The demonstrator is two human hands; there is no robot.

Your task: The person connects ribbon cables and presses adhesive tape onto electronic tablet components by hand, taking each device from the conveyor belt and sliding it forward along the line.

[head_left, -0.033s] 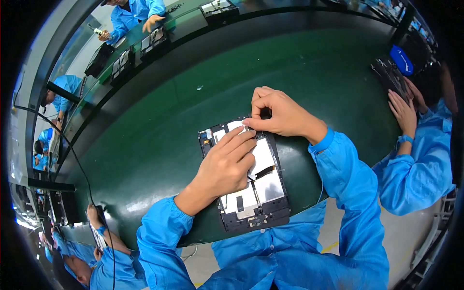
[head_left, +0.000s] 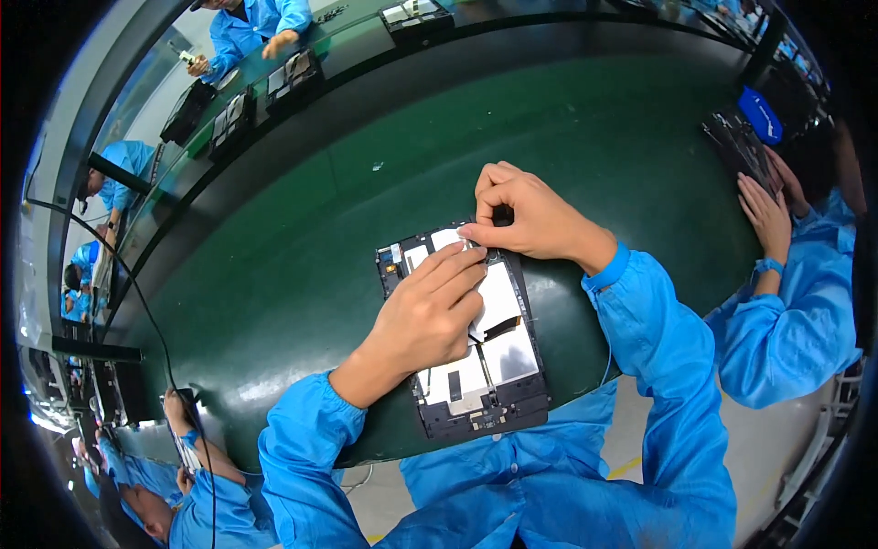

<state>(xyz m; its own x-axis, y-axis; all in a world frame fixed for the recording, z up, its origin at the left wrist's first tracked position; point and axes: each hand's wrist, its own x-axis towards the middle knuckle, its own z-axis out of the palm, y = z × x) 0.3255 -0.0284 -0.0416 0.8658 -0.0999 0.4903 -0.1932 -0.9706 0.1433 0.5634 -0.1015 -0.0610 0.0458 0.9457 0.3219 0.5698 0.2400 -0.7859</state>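
Observation:
An opened tablet (head_left: 512, 355) lies face down near the table's front edge, slightly tilted to the left. Its dark frame, silvery-white battery panels and small boards are exposed. My left hand (head_left: 425, 306) rests over its middle, fingers stretched toward the top end and fingertips close to my right thumb. At the tablet's upper right edge, my right hand (head_left: 535, 215) is closed, with thumb and forefinger pinched together; whatever they grip is too small to make out. The left hand covers part of the battery area.
The green table (head_left: 302, 265) spreads beyond the tablet. A co-worker's hands (head_left: 766, 215) rest on a dark device (head_left: 741, 146) at the right, beside a blue object (head_left: 760, 114). Several opened tablets (head_left: 294, 75) sit on the raised far bench. A black cable (head_left: 151, 311) hangs at the left.

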